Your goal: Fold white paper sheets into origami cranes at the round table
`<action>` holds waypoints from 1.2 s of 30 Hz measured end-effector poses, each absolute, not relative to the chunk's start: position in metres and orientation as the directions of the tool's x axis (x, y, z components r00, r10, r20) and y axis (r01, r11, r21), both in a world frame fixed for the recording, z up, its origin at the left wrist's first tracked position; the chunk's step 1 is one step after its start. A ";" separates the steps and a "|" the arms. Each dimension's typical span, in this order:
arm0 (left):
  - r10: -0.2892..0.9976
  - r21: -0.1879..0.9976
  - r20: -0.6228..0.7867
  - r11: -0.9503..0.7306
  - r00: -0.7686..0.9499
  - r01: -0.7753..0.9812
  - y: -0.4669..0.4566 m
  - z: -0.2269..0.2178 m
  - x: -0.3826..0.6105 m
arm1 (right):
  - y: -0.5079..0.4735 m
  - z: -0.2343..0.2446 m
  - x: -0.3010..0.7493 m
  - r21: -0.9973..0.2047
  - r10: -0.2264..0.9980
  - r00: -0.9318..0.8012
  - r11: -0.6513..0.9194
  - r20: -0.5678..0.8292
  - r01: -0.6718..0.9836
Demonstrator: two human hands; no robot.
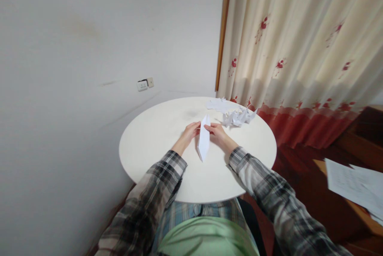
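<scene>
Between my hands, over the middle of the round white table (155, 128), is a folded piece of white paper (204, 140), long and narrow with pointed ends. My right hand (217, 131) pinches its right side, thumb on the near face. At the left edge, my left hand (190, 131) has its fingers closed against the paper; part of those fingertips is hidden behind it. Just beyond my right hand lies a heap of folded white paper pieces (237, 117).
White paper sheets (220, 104) lie at the table's far edge. A wall with a socket (142, 85) borders the left, and a flowered curtain (287, 48) hangs behind. At lower right, printed sheets (353, 186) rest on wooden furniture.
</scene>
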State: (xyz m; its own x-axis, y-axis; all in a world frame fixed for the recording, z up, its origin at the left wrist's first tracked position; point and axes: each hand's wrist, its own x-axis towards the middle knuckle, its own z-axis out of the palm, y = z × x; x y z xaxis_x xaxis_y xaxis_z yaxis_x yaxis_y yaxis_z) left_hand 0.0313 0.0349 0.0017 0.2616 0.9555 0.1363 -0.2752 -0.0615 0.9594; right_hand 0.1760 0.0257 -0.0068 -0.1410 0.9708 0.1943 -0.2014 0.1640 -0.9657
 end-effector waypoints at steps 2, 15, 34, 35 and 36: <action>0.952 0.950 0.154 -0.069 0.264 -0.304 0.038 0.000 0.031 | 0.021 -0.004 0.174 -0.966 0.967 -0.179 0.140 0.181 -0.220; 0.964 0.911 0.149 -0.047 0.220 -0.410 0.034 0.004 0.035 | 0.017 -0.006 0.173 -0.976 0.917 -0.389 -0.002 0.085 -0.218; 0.990 0.935 0.090 -0.046 0.109 -0.352 0.036 0.003 0.038 | 0.010 -0.002 0.173 -0.984 0.868 -0.495 -0.065 0.028 -0.168; 0.991 0.935 0.085 -0.043 0.106 -0.351 0.036 0.003 0.038 | 0.010 -0.002 0.173 -0.984 0.868 -0.497 -0.066 0.027 -0.168; 0.992 0.936 0.079 -0.038 0.103 -0.351 0.036 0.003 0.039 | 0.010 -0.002 0.173 -0.983 0.867 -0.498 -0.067 0.026 -0.168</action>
State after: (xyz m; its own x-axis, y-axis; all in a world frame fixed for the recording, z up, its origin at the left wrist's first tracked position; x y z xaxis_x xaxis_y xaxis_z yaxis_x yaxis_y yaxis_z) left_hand 0.0386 0.0361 0.0030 0.1029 0.9915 0.0794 -0.3507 -0.0385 0.9357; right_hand 0.1730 0.0104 -0.0020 -0.4978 0.8669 0.0260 -0.1682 -0.0671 -0.9835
